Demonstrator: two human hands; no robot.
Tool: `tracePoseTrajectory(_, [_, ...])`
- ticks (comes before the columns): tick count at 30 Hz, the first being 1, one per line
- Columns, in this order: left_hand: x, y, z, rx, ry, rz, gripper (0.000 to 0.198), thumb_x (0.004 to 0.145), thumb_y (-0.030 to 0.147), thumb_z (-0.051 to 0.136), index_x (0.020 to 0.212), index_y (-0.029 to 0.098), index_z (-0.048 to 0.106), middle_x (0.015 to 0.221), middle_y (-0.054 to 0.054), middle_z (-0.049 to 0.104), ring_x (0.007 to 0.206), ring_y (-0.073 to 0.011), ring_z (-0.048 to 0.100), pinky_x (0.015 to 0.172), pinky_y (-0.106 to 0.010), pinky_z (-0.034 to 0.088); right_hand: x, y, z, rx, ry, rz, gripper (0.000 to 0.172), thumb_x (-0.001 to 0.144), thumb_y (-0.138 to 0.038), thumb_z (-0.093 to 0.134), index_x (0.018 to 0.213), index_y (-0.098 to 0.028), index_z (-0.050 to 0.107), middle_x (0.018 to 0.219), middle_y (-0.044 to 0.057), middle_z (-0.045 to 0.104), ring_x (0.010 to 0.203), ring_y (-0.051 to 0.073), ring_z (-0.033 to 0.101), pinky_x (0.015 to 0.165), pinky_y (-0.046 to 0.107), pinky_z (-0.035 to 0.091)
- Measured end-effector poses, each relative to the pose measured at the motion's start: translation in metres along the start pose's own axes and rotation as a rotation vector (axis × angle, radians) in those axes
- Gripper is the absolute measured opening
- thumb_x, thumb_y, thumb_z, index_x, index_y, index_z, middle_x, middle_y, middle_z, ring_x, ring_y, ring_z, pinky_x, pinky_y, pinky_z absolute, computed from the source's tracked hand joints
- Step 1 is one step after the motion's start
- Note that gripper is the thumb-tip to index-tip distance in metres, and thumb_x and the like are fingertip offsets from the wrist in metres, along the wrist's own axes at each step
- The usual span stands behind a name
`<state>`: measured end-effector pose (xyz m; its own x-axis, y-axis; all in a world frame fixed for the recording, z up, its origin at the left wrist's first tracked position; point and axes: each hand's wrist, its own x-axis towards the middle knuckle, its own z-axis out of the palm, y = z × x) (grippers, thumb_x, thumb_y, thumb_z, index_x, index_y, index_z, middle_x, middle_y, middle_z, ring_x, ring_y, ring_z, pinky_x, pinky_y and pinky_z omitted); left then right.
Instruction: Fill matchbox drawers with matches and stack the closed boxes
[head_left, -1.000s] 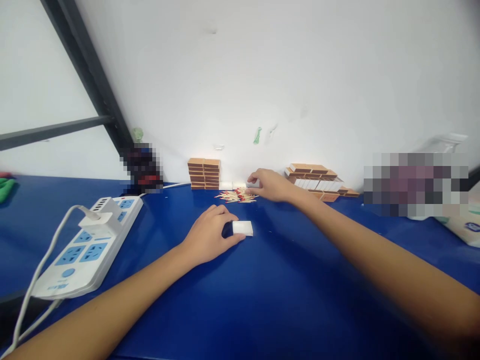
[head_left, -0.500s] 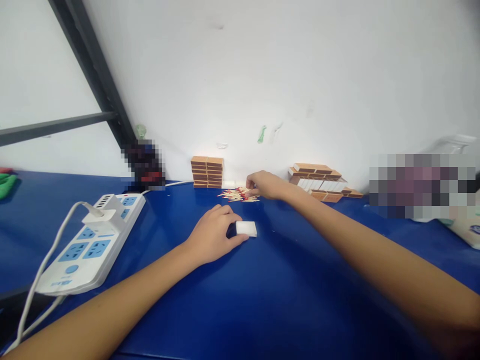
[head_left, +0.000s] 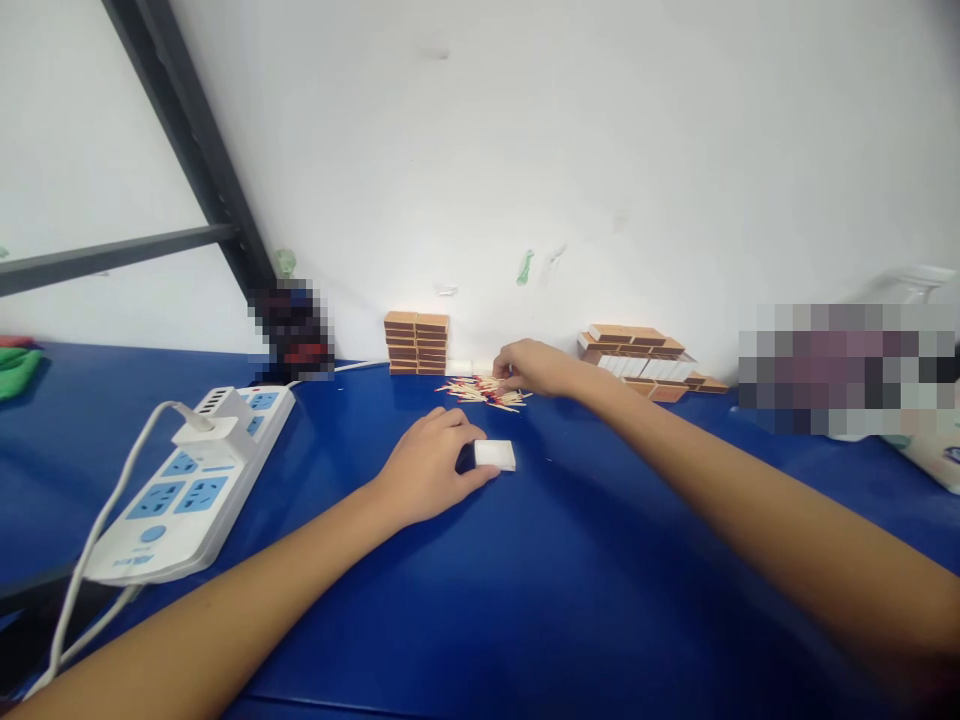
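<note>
My left hand (head_left: pixel 424 465) is closed around the left end of a small white matchbox tray (head_left: pixel 495 456), thumb on the near side and fingers on the far side. The tray rests on the blue tabletop. Farther back lies a loose pile of red-tipped matches (head_left: pixel 480 390). At the pile's right side my right hand (head_left: pixel 536 368) has its thumb and fingers pinched together on matches; how many is hidden by the fingers. A white piece (head_left: pixel 460 367), perhaps another tray, sits behind the pile against the wall.
Stacked matchboxes (head_left: pixel 417 343) stand left of the pile, by the wall. More matchboxes and white trays (head_left: pixel 637 360) are stacked at the right. A white power strip (head_left: pixel 199 490) with a cable lies at the left, near a black metal frame (head_left: pixel 202 160).
Several matches at the pile's near right edge have shifted toward me and spread out. My right hand stays at the pile, and my left hand keeps the tray in place.
</note>
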<state>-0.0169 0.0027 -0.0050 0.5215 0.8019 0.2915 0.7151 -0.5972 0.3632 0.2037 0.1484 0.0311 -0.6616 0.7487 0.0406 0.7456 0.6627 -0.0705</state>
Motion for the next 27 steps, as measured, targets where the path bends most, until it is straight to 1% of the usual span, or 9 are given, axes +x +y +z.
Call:
tracePoseTrajectory(3, [0.000, -0.001, 0.000, 0.006, 0.002, 0.006, 0.028, 0.093, 0.045, 0.071, 0.111, 0.024, 0.075, 0.101, -0.006, 0.067, 0.096, -0.0245, 0.062, 0.093, -0.042, 0.049, -0.004, -0.003, -0.001, -0.022, -0.008, -0.012, 0.015, 0.091, -0.028, 0.074, 0.098, -0.016, 0.077, 0.096, 0.009, 0.077, 0.082, 0.019, 0.065, 0.070, 0.027, 0.039])
tracePoseTrajectory(6, [0.000, -0.002, 0.001, 0.015, 0.006, 0.011, 0.030, 0.094, 0.046, 0.070, 0.112, 0.024, 0.075, 0.102, -0.006, 0.067, 0.097, -0.0251, 0.062, 0.094, -0.043, 0.049, -0.007, -0.007, 0.001, -0.051, -0.011, -0.032, 0.021, 0.093, -0.023, 0.070, 0.113, -0.018, 0.076, 0.107, 0.009, 0.077, 0.090, 0.020, 0.067, 0.074, 0.027, 0.040])
tracePoseTrajectory(8, [0.000, -0.002, 0.001, 0.019, 0.006, 0.014, 0.030, 0.094, 0.047, 0.069, 0.111, 0.024, 0.075, 0.101, -0.006, 0.067, 0.096, -0.0252, 0.061, 0.093, -0.043, 0.049, -0.007, -0.010, 0.001, -0.077, -0.013, -0.042, 0.024, 0.093, -0.022, 0.070, 0.116, -0.020, 0.076, 0.111, 0.009, 0.077, 0.095, 0.021, 0.067, 0.077, 0.028, 0.041])
tracePoseTrajectory(12, [0.000, -0.001, 0.000, 0.028, -0.001, 0.018, 0.029, 0.094, 0.046, 0.070, 0.111, 0.023, 0.075, 0.101, -0.007, 0.067, 0.097, -0.0258, 0.061, 0.091, -0.043, 0.050, -0.007, -0.017, 0.000, -0.141, -0.022, -0.042, 0.019, 0.095, -0.023, 0.066, 0.110, -0.021, 0.078, 0.108, 0.010, 0.078, 0.096, 0.023, 0.068, 0.078, 0.030, 0.042])
tracePoseTrajectory(15, [0.000, -0.001, 0.000, 0.029, 0.000, 0.014, 0.030, 0.094, 0.047, 0.070, 0.112, 0.023, 0.075, 0.102, -0.007, 0.068, 0.098, -0.0261, 0.061, 0.090, -0.042, 0.050, -0.008, -0.025, -0.003, -0.204, -0.035, -0.030, 0.016, 0.095, -0.021, 0.064, 0.097, -0.017, 0.079, 0.100, 0.013, 0.077, 0.092, 0.025, 0.068, 0.075, 0.032, 0.041])
tracePoseTrajectory(17, [0.000, -0.001, 0.000, 0.032, 0.001, 0.021, 0.030, 0.094, 0.046, 0.070, 0.112, 0.023, 0.076, 0.102, -0.007, 0.068, 0.097, -0.0257, 0.061, 0.092, -0.043, 0.050, -0.009, -0.029, -0.004, -0.243, -0.045, -0.025, 0.018, 0.095, -0.021, 0.062, 0.090, -0.015, 0.078, 0.096, 0.015, 0.076, 0.089, 0.026, 0.069, 0.073, 0.032, 0.040])
tracePoseTrajectory(20, [0.000, -0.001, 0.000, 0.035, -0.001, 0.028, 0.029, 0.093, 0.045, 0.071, 0.111, 0.022, 0.075, 0.101, -0.007, 0.068, 0.097, -0.0253, 0.062, 0.092, -0.043, 0.050, -0.011, -0.033, -0.004, -0.284, -0.060, -0.024, 0.019, 0.095, -0.023, 0.062, 0.086, -0.014, 0.076, 0.094, 0.017, 0.075, 0.087, 0.027, 0.069, 0.072, 0.033, 0.040])
tracePoseTrajectory(22, [0.000, -0.001, 0.000, 0.037, -0.005, 0.023, 0.029, 0.093, 0.045, 0.071, 0.111, 0.023, 0.075, 0.100, -0.007, 0.068, 0.097, -0.0257, 0.061, 0.090, -0.042, 0.050, -0.012, -0.035, -0.004, -0.299, -0.069, -0.022, 0.018, 0.093, -0.022, 0.063, 0.085, -0.013, 0.076, 0.093, 0.017, 0.075, 0.086, 0.027, 0.069, 0.071, 0.033, 0.040])
tracePoseTrajectory(27, [0.000, 0.000, 0.000, 0.044, -0.006, 0.028, 0.028, 0.094, 0.045, 0.070, 0.110, 0.023, 0.075, 0.100, -0.007, 0.068, 0.097, -0.0259, 0.062, 0.090, -0.042, 0.050, -0.013, -0.036, -0.006, -0.295, -0.080, -0.014, 0.013, 0.087, -0.016, 0.064, 0.081, -0.014, 0.075, 0.086, 0.015, 0.074, 0.078, 0.024, 0.067, 0.069, 0.032, 0.038])
